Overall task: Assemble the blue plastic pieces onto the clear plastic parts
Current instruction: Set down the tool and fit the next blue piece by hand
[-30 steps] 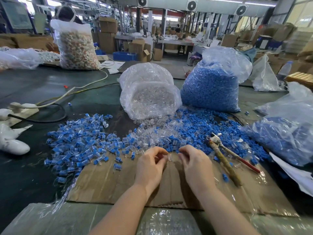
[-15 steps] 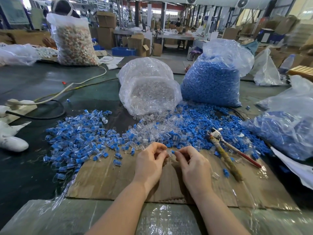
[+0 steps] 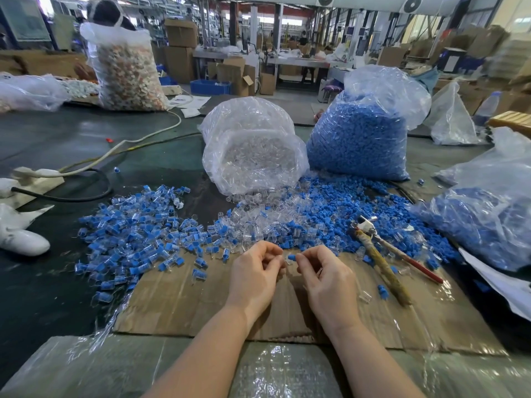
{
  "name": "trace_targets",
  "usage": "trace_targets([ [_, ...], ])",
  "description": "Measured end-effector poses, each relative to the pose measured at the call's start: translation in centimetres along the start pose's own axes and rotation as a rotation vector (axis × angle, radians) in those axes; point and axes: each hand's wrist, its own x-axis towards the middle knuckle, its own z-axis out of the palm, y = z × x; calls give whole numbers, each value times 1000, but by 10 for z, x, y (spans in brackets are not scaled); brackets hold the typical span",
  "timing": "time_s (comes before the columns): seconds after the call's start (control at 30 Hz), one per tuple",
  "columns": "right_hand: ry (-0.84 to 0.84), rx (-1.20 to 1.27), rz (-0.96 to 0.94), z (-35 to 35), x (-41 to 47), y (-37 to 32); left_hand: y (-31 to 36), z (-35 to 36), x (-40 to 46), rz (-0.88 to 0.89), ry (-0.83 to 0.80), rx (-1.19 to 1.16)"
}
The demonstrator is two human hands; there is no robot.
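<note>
My right hand (image 3: pixel 323 275) pinches a small blue piece (image 3: pixel 291 257) between thumb and fingertips. My left hand (image 3: pixel 254 272) faces it with curled fingers, pinching a clear plastic part (image 3: pixel 284 263) that is mostly hidden. Both hands hover over the cardboard sheet (image 3: pixel 178 305). Beyond them lies a loose heap of clear parts (image 3: pixel 258 229) mixed with blue pieces (image 3: pixel 330 208). A spread of assembled blue-and-clear units (image 3: pixel 135 234) covers the table to the left.
A bag of clear parts (image 3: pixel 253 156) and a bag of blue pieces (image 3: pixel 362 136) stand behind the heaps. Another bag of blue parts (image 3: pixel 488 222) lies at right. Pliers (image 3: pixel 379 259) rest on the cardboard's right side. Cables (image 3: pixel 94 165) and white objects (image 3: pixel 20 239) lie at left.
My hands have drawn slightly apart and risen a little. The blue piece now shows clearly at my right fingertips, where a second ago both hands were down at the heap's edge.
</note>
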Motion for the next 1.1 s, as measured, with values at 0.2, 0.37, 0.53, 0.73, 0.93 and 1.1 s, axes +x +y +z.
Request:
trace_targets([
  [0.2, -45, -98, -30, -1, -1, -2, -1, -1, -1, 3, -42, 10],
  [0.37, -65, -126, -55, 0, -1, -4, 0, -3, -1, -5, -71, 10],
  [0.53, -15, -72, -97, -2, -2, -5, 0, -3, -1, -22, -56, 6],
  [0.73, -59, -56, -175, -3, -2, -6, 0, -3, -1, -30, -64, -27],
  [0.93, -86, -36, -162, -4, -1, -6, 0, -4, 0, 1, -60, 16],
  [1.1, -98, -34, -160, -5, -1, -7, 0, -4, -1, 11, -61, 23],
])
